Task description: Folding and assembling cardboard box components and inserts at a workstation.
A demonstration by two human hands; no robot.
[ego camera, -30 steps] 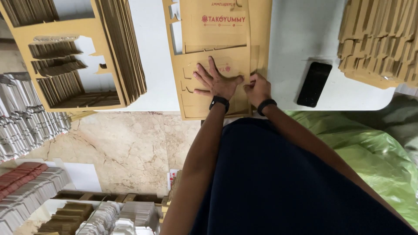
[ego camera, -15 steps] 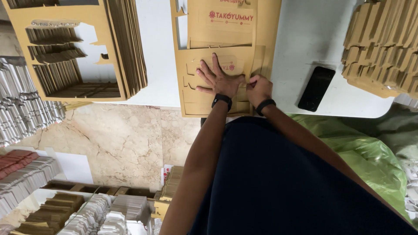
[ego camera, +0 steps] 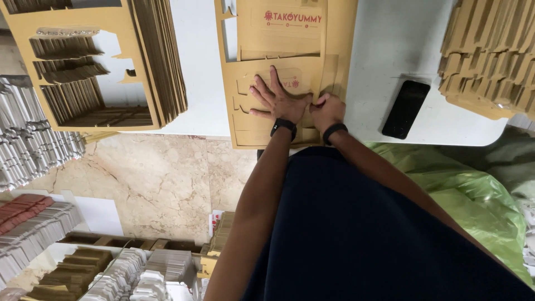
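Head view looks straight down on a white desk [ego camera: 390, 50], where a flat brown cardboard sheet [ego camera: 334, 33], die-cut with box shapes and printed in red, lies on top of a stack of the same sheets. The left hand [ego camera: 281, 100] lies open, fingers spread and palm flat on a punched-out piece [ego camera: 245, 111] near the sheet's near edge. The right hand [ego camera: 327, 110] is curled, its fingertips pinched on the cardboard just beside the left; what exactly it pinches I cannot tell, as the knuckles hide it. Both wrists carry dark bands.

The sheet looks thin, light and stiff, with a dry matte face that should not slip, but it would crease or tear at the cut lines; the safest hold seems to be along an edge or a cut tab, with the other palm pinning the rest down. A black phone [ego camera: 407, 108] lies just to the right. Further stacks of cut cardboard stand at the left [ego camera: 161, 61] and right [ego camera: 490, 56], and a green plastic bag [ego camera: 468, 189] sits below the desk edge.
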